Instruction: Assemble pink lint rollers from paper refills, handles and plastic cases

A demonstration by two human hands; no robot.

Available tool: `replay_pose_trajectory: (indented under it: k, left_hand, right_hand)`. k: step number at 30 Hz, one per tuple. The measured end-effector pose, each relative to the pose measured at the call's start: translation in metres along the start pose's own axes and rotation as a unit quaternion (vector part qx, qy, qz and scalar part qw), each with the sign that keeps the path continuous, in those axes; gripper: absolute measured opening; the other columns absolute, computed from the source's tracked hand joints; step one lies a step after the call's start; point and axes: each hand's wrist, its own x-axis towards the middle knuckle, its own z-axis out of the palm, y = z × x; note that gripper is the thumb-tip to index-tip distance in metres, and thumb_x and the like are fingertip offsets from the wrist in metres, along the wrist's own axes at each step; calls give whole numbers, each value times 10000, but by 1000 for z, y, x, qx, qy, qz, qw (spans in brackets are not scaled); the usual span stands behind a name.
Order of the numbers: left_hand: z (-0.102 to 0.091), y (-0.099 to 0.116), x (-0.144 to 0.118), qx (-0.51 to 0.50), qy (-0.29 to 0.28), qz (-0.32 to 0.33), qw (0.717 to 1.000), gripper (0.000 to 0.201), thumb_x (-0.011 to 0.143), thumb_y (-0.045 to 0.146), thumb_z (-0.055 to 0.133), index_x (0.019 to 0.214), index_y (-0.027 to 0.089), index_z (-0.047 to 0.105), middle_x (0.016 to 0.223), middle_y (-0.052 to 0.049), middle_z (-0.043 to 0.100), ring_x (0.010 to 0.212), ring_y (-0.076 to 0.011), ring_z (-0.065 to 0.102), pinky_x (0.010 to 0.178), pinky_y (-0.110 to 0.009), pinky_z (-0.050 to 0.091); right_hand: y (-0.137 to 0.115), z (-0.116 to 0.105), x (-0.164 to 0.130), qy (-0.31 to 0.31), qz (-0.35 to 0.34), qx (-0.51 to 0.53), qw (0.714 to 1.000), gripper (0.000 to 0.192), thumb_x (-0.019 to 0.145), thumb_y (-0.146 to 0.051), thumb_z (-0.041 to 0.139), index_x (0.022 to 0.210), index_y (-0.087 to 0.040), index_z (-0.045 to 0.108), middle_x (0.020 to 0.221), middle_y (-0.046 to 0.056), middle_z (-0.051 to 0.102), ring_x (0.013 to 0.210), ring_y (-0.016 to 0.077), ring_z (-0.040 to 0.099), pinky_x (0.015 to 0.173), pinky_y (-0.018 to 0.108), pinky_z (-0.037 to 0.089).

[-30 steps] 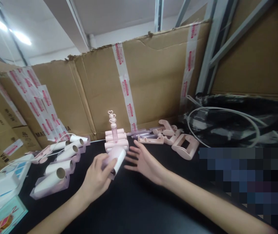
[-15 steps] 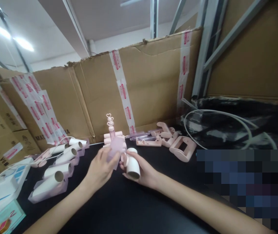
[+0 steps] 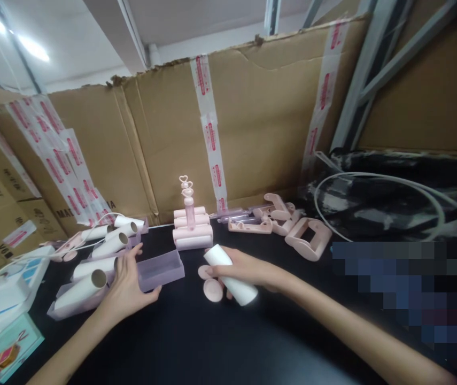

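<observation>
My left hand (image 3: 126,286) has its thumb and fingers spread around the left end of a translucent lilac box (image 3: 162,271). The box rests on the black table, its open side facing up; whether the fingertips touch it I cannot tell. In my right hand (image 3: 248,266) is a white paper roll (image 3: 242,289), tilted down to the right. Two round pink discs (image 3: 212,290) stick out beside the roll at the fingertips; how they join the roll is hidden. Behind the box stands a stack of pink rollers (image 3: 192,233), with a pink wand with heart shapes (image 3: 190,211) upright at it.
White rolls in lilac boxes (image 3: 79,294) line the left side. A white power strip (image 3: 1,310) with cables and a teal box (image 3: 20,342) lie farther left. Pink frame parts (image 3: 308,239) are heaped at the back right. Cardboard (image 3: 172,128) walls the rear.
My left hand has let go of the lilac box, now on the table, and moved left. My right hand has turned the white roll. The view has shifted slightly.
</observation>
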Motion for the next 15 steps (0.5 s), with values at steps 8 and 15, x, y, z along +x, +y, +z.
replay_pose_trajectory:
  k: [8,15]
  left_hand:
    - [12,85,3,-62,-206,271,938,453,852,297,512,1276,182,402,1253,-116,536,1148,-224,508,955,-388,446]
    - [57,109,27,-80,-205,286,933,657,846,432,499,1373,121,261,1414,-154,390,1304,-279,355,1041,-448,366]
  right_hand:
    - [-2,-41,-10,12,-26,-50,998,303,685,-384,731,800,-181,539,531,4,642,371,134,570,386,241,495]
    - [-7,-68,-10,100,-95,-94,986,340,665,-374,740,883,-154,600,739,72,694,531,171,631,477,263,507]
